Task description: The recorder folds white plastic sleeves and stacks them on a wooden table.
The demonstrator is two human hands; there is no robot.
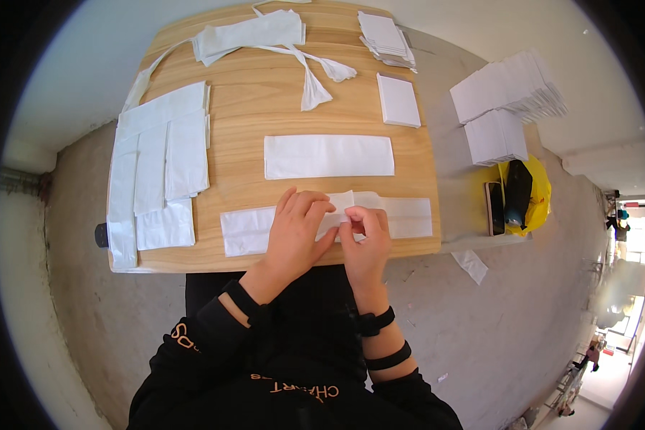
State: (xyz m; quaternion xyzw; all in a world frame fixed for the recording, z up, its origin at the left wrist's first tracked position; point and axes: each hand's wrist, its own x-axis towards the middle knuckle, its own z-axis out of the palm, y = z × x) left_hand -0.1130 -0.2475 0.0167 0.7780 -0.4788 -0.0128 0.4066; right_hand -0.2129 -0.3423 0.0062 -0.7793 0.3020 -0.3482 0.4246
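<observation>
Bag, long and white point(412, 217), is lying flat along the near edge of the wooden table point(240, 129), under both hands. Left hand point(297, 226) is curving over it, thumb and forefinger standing apart. Right hand point(366, 233) is pinching a white flap point(342, 201) between thumb and forefinger. Second bag point(330, 156) is lying just beyond; overlapping bags point(150, 168) are covering the table's left side.

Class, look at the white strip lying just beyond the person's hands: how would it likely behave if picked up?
The white strip would probably feel light, showing almost no thickness. It may sag, since faint creases suggest thin material. Lying flat, it might slide along the wooden table when pushed.
</observation>
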